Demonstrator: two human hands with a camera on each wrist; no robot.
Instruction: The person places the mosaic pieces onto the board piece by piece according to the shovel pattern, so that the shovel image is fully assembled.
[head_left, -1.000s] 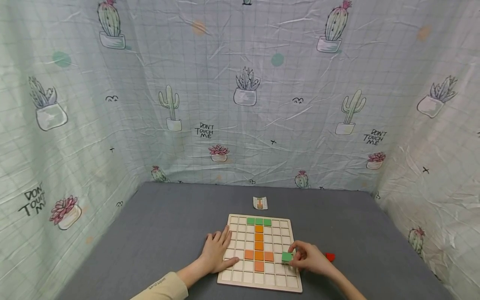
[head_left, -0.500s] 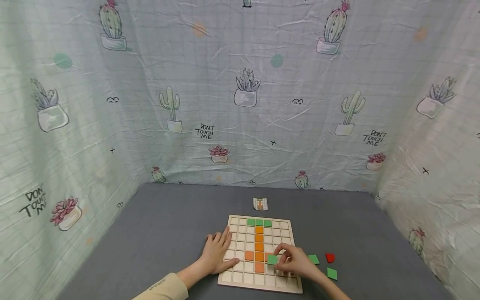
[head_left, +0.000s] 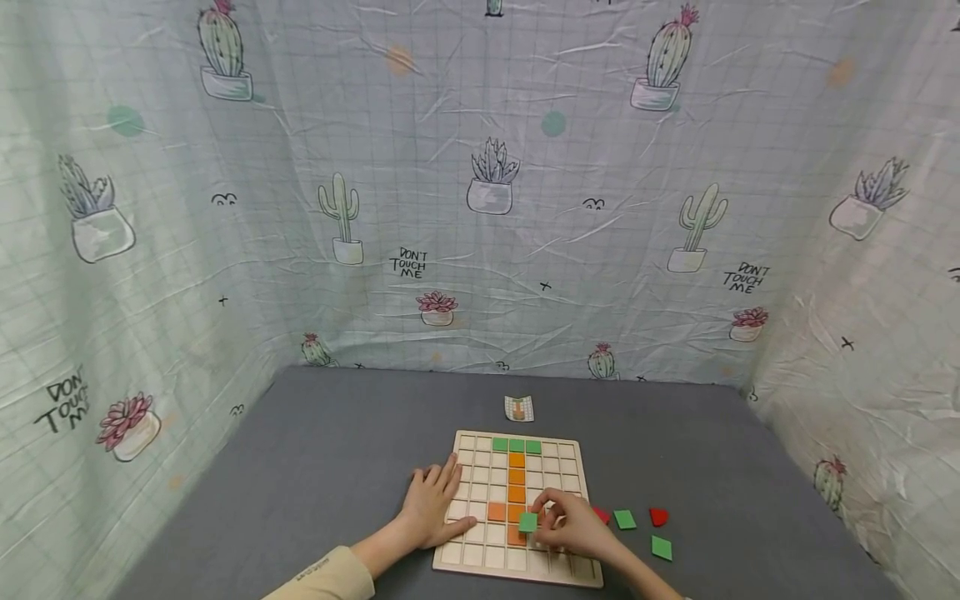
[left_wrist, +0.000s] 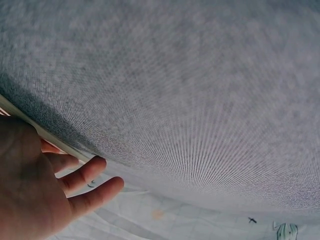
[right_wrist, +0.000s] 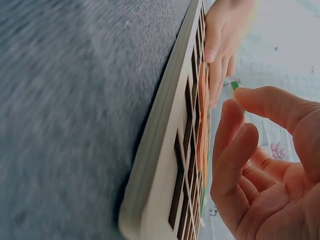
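Note:
Between thumb and fingers of my right hand (head_left: 573, 525) is a square green tile (head_left: 528, 522), pinched and held over the lower middle of a wooden grid board (head_left: 472, 554). In the right wrist view only the edge of that tile (right_wrist: 235, 86) shows at the fingertips, above the board. My left hand (head_left: 430, 504) rests along the board's left edge, fingers extended and thumb on the squares. Set in the board are a row of green tiles (head_left: 517, 446), a column of orange tiles (head_left: 517, 477) and lighter orange tiles (head_left: 497, 511); the right hand and held tile hide some squares.
Right of the board lie loose green tiles (head_left: 625, 519) and red pieces (head_left: 658, 517) on the grey tabletop (head_left: 360, 450). A small printed card (head_left: 519, 408) lies behind the board. Cactus-print curtain (head_left: 480, 283) encloses the back and sides.
My right hand has moved left across the board with the green tile, from its right side to the lower middle, uncovering loose pieces at right. The left hand has stayed put.

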